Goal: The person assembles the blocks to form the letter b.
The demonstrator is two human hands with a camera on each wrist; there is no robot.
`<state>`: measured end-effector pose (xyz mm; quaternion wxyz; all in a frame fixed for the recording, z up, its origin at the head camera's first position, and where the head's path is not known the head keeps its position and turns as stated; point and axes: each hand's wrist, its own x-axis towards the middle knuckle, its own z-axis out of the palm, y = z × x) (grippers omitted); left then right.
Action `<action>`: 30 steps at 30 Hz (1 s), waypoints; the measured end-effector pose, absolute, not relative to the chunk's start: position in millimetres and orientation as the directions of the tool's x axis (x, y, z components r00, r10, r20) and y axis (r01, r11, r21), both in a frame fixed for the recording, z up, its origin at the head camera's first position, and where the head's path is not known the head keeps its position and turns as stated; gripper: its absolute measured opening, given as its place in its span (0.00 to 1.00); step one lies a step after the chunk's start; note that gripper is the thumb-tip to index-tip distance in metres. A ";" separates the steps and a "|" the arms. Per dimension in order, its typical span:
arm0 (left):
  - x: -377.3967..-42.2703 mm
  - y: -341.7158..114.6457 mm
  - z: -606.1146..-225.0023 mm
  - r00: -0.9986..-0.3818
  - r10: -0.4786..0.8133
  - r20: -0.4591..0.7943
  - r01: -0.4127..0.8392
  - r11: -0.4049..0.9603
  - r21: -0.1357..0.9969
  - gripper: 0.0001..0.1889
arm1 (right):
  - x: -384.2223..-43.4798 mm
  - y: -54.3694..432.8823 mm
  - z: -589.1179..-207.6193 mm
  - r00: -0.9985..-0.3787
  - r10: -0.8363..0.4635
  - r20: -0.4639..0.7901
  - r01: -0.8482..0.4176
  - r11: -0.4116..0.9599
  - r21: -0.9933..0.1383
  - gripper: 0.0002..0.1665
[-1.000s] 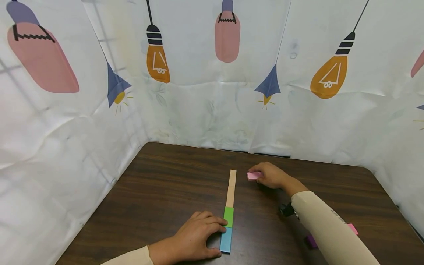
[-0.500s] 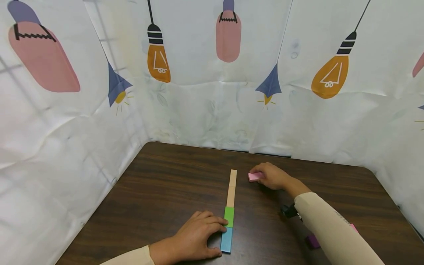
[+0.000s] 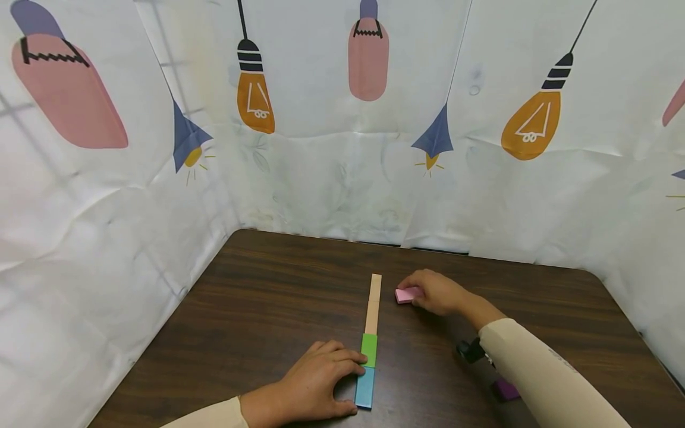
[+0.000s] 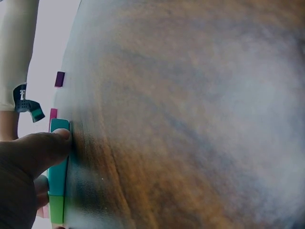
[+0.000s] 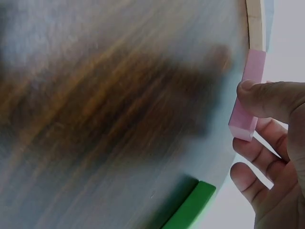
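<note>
Four-sided flat blocks form a straight row in the head view: tan blocks [image 3: 373,306] at the far end, then a green block [image 3: 369,351], then a blue block [image 3: 365,389] nearest me. My left hand [image 3: 316,380] rests along the row's left side, fingertips on the green and blue blocks, thumb beside the blue one's near end. In the left wrist view that thumb lies on the blue block [image 4: 58,176]. To the right of the tan blocks, my right hand [image 3: 441,294] pinches a pink block [image 3: 405,295] between thumb and fingers; the right wrist view shows the pink block [image 5: 249,105] close up.
A purple block [image 3: 505,390] lies on the brown table [image 3: 278,285], partly behind the right sleeve. The right wrist view has another green block [image 5: 190,207] near the right hand. A magenta block [image 4: 53,113] appears in the left wrist view. Printed white sheeting [image 3: 332,178] stands behind the table.
My right hand has come slightly toward me and left with the pink block still pinched. The pink block near the right forearm is now hidden. My left hand and the row stay put.
</note>
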<state>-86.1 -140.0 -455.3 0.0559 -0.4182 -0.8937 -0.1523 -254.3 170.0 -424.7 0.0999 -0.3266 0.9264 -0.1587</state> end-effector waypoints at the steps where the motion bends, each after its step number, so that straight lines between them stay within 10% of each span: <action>1: -86.1 -140.0 -455.5 -0.645 0.730 0.226 0.764 0.605 0.225 0.26 | -252.7 169.2 -423.8 -0.766 -0.637 -0.086 -0.573 0.737 -0.359 0.22; 30: -86.3 -138.9 -454.2 -0.656 0.727 0.200 0.752 0.609 0.251 0.26 | -225.4 155.9 -429.6 -0.658 -0.751 -0.052 -0.692 0.630 -0.353 0.22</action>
